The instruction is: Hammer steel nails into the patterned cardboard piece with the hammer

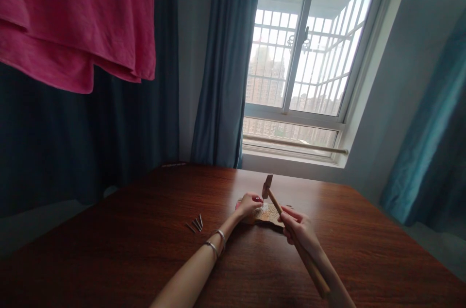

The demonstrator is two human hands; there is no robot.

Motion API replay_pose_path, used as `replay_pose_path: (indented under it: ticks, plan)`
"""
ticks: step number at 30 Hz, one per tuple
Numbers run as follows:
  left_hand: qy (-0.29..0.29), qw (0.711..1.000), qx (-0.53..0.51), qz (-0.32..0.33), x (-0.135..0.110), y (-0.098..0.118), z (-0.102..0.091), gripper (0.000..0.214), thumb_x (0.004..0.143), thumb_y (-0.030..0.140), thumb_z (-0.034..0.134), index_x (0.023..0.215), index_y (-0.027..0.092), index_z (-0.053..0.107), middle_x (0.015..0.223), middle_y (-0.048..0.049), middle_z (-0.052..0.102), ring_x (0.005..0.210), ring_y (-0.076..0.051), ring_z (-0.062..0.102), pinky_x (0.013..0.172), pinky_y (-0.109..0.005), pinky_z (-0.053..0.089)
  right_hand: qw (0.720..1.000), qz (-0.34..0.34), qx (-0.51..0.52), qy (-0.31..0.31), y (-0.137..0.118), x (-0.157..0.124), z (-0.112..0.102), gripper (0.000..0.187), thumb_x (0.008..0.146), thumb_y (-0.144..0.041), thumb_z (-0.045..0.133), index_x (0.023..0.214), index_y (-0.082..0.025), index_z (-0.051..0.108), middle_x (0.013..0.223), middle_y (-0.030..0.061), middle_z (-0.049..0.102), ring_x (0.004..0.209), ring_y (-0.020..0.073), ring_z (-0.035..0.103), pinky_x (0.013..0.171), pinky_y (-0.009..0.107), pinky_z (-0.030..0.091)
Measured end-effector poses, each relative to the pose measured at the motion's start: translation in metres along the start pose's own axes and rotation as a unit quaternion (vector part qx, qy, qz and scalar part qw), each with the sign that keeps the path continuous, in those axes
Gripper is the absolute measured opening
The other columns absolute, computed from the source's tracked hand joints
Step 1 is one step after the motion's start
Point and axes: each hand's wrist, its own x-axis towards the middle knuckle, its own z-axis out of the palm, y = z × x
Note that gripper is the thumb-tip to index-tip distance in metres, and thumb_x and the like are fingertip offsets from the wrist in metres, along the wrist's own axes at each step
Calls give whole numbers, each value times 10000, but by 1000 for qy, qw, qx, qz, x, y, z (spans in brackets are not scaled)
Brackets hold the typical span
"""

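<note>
My right hand (297, 226) is wrapped around the wooden handle of a hammer (275, 200), whose head is raised and tilted just beside the fingertips of my left hand. My left hand (251, 204), with bracelets at the wrist, is closed in a pinch above a flat piece of board (271, 213) dotted with small holes. What those fingers hold is too small and hidden to make out. The board lies on the table between both hands, its near edge dark and uneven. Left of my left hand lie several thin metal rods (197, 224), like punches or large nails.
A glossy brown wooden table (153, 254) spreads under everything. Behind it stand a barred window (294, 65) and blue curtains (222, 65). Pink cloth (83, 21) hangs at the upper left.
</note>
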Motion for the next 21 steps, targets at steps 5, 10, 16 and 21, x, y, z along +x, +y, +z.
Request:
replay_pose_path:
  ticks: [5,10,16,21]
  plan:
    - [5,1000,29,-5,-2,6,-2,201,643,243,585,777,124,676,743,-22,670,715,-137,585,617,-190,411,1000,-8,0,12,0,-1,2,566,650,-430,647,1127,-140,554,725,19,590,357,62,452,272,185,301]
    - [-2,999,48,-4,-4,11,-3,167,638,232,581,723,130,683,689,-17,664,680,-136,576,589,-186,393,1000,15,-23,-1,1,-1,1,530,672,-417,625,1122,-142,565,715,22,583,358,66,458,273,182,298]
    - [0,999,37,5,-1,3,-1,206,638,243,576,766,126,686,710,-24,668,686,-139,584,593,-193,402,1000,4,-10,6,0,-1,1,535,666,-407,625,1128,-146,560,725,15,575,357,61,453,274,181,300]
    - [2,999,45,5,1,-1,0,211,637,249,571,772,129,680,734,-21,673,709,-138,589,606,-191,405,1000,4,2,15,1,0,2,577,646,-415,646,1140,-132,551,716,14,573,349,59,446,273,184,295]
